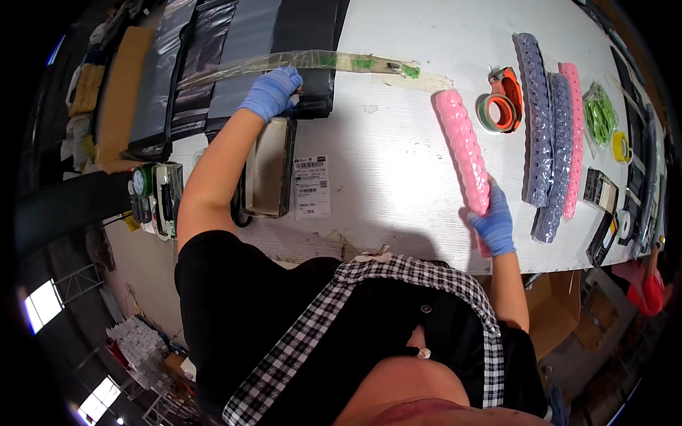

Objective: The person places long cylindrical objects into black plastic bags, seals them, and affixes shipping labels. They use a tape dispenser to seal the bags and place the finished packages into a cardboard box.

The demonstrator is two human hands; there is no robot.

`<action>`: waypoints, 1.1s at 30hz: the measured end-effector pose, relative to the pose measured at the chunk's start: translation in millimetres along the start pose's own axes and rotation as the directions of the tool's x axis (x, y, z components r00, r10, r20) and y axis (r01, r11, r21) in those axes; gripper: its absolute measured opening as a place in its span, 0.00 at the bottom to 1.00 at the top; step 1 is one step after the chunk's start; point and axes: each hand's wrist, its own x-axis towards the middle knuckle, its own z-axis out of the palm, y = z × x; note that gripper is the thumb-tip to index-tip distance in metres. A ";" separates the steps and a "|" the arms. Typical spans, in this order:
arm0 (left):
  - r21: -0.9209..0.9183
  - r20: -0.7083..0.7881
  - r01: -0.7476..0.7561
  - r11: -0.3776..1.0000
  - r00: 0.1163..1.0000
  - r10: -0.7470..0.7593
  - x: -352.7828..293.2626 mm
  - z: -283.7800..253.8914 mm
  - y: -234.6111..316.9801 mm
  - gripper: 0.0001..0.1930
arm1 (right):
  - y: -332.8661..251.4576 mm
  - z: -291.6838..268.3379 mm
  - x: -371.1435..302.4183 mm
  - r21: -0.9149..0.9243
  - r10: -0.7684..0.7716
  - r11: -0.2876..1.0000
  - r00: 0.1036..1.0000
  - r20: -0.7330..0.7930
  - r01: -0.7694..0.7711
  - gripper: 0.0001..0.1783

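A pink, bumpy rolled mat (463, 145) in clear wrap slants over the right half of the table. My right hand (495, 221), in a blue glove, is closed around its near end. At the upper left, my left hand (272, 94), gloved too, lies on a stack of black plastic mailing bags (302, 42). Its fingers curl in at the stack's right edge and seem to pinch a bag; the fingertips are partly hidden. A strip of clear tape (355, 62) with green bits crosses the bags just beyond that hand.
An open narrow box (270, 170) and a printed label sheet (312, 186) lie near my left forearm. An orange tape dispenser (506, 99) stands right of the pink roll. Farther right are grey rolled mats (534, 121), another pink roll (571, 142) and a green bundle (601, 113).
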 end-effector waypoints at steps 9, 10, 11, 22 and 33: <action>-0.308 -0.327 0.124 0.943 0.917 -0.227 14.4 10.6 -35.4 0.10 | 3.1 7.5 -34.5 -0.289 -0.113 0.954 0.986 -0.124 0.073 0.48; -0.369 -0.326 0.206 0.906 0.884 -0.334 24.5 -1.0 -51.6 0.10 | 2.7 6.4 -34.3 -0.282 -0.116 0.956 0.987 -0.113 0.080 0.47; -0.356 -0.484 0.139 0.924 0.818 -0.310 33.3 -30.1 -47.2 0.10 | 12.6 5.2 -34.3 -0.292 -0.140 0.951 0.981 -0.131 0.097 0.47; -0.140 -0.987 -0.207 0.968 0.111 -0.119 -59.8 -265.6 185.9 0.04 | 53.0 -5.7 -31.8 0.044 -0.095 0.994 0.995 -0.027 0.096 0.49; -0.405 -0.654 -0.193 0.894 0.744 -0.136 13.0 78.2 371.5 0.08 | 121.5 -50.9 -156.7 0.291 -0.270 0.910 0.955 -0.124 0.295 0.47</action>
